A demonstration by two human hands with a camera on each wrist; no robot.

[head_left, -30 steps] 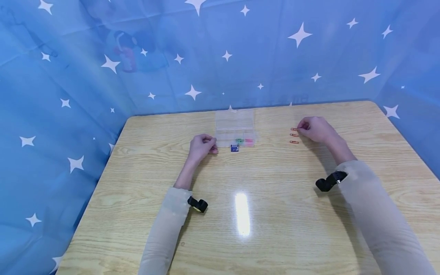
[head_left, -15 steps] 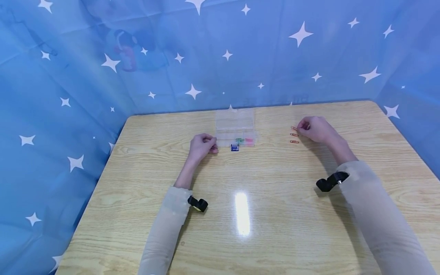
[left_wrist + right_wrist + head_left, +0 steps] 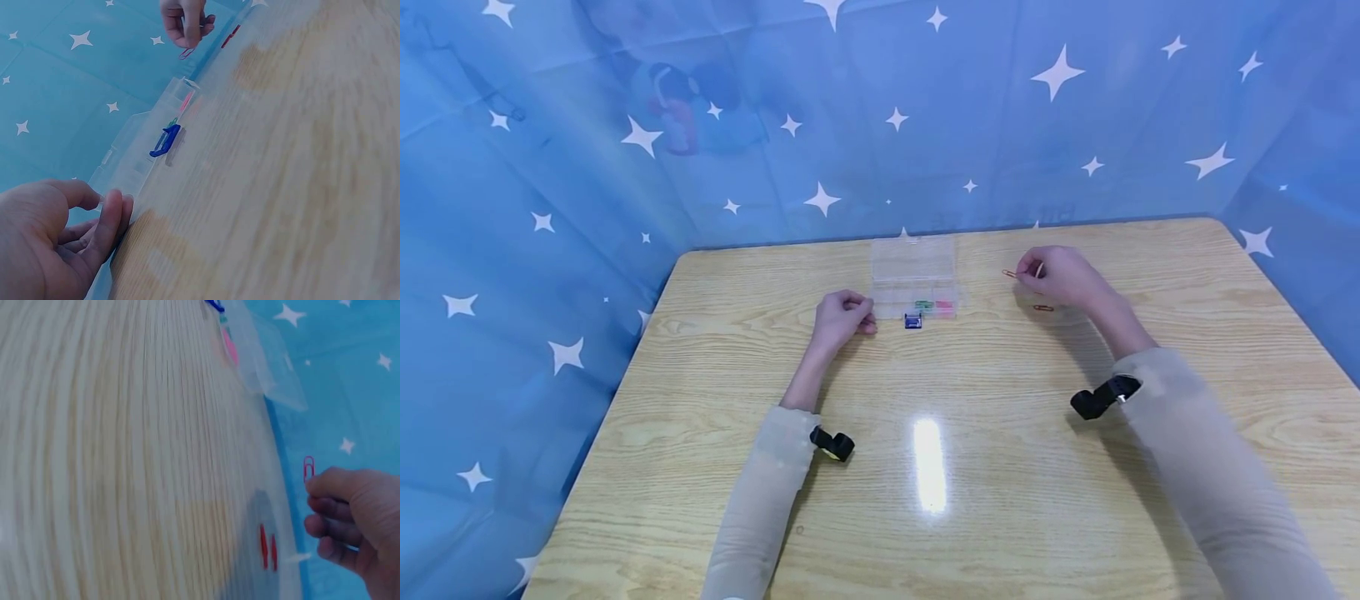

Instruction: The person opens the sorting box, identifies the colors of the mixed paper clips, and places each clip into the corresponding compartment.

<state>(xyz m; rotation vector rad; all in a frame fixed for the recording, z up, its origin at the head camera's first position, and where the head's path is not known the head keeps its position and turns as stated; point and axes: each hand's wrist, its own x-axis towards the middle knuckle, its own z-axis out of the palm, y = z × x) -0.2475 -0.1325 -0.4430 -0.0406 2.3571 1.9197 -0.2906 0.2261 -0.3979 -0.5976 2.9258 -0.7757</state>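
Note:
My right hand (image 3: 1060, 277) pinches a red paper clip (image 3: 309, 467) between thumb and fingertips, up off the table. Beneath that hand, two more red paper clips (image 3: 264, 547) lie side by side on the wood. At the left end of a clear plastic compartment box (image 3: 895, 297), my left hand (image 3: 842, 318) grips the corner with thumb and index finger. The box's lid (image 3: 913, 257) is raised at the back. Green clips (image 3: 923, 306) and pink pieces (image 3: 944, 307) sit in separate compartments. A blue bracket-shaped piece (image 3: 165, 140) is at the box's front wall.
The wooden table (image 3: 865, 500) stretches toward me, with a bright light reflection in its middle. A blue curtain with white stars (image 3: 850, 125) hangs right behind the table's back edge and along both sides.
The right hand has lifted a red paper clip from the back of the row and moved left toward the box. My left hand stays at the box's corner.

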